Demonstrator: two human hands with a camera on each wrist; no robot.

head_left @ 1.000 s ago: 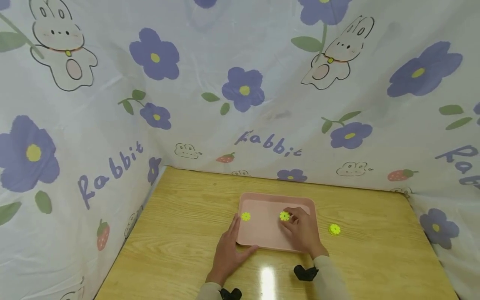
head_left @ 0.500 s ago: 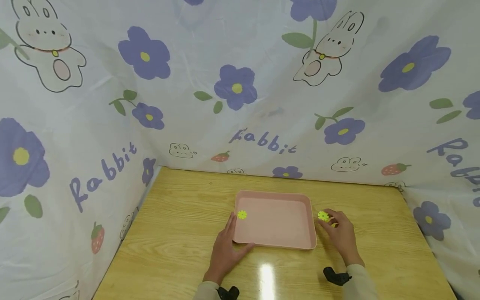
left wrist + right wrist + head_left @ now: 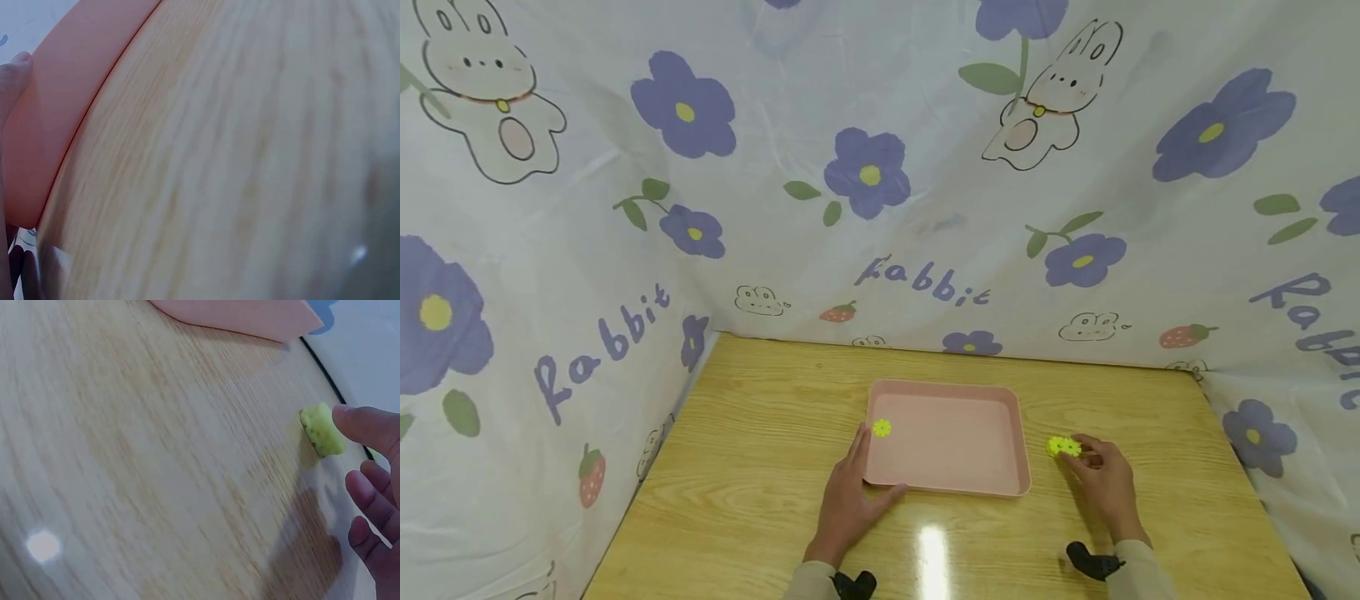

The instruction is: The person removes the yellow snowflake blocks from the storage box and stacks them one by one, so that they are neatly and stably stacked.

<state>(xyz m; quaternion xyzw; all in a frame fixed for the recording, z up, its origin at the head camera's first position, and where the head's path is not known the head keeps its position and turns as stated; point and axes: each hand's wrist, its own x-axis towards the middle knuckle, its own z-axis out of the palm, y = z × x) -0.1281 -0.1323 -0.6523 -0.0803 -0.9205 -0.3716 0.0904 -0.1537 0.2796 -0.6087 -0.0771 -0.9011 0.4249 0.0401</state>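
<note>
A shallow pink tray lies on the wooden table, and one yellow-green, flower-shaped plastic disc is at its left side. My left hand rests at the tray's near left corner, fingers fairly straight along the left side and thumb spread along the front. In the left wrist view the thumb touches the tray's outer wall. To the right of the tray, my right hand pinches another yellow-green disc beside a small stack of similar discs. The right thumb hides most of the held disc in the right wrist view.
The light wooden table extends around the tray. A white curtain with rabbits and purple flowers encloses the back and both sides. A bright light reflection shows on the table in front of the tray.
My right hand has moved from over the tray rightward to the stack, still holding a disc. The left hand stays at the tray corner. The head view has shifted slightly.
</note>
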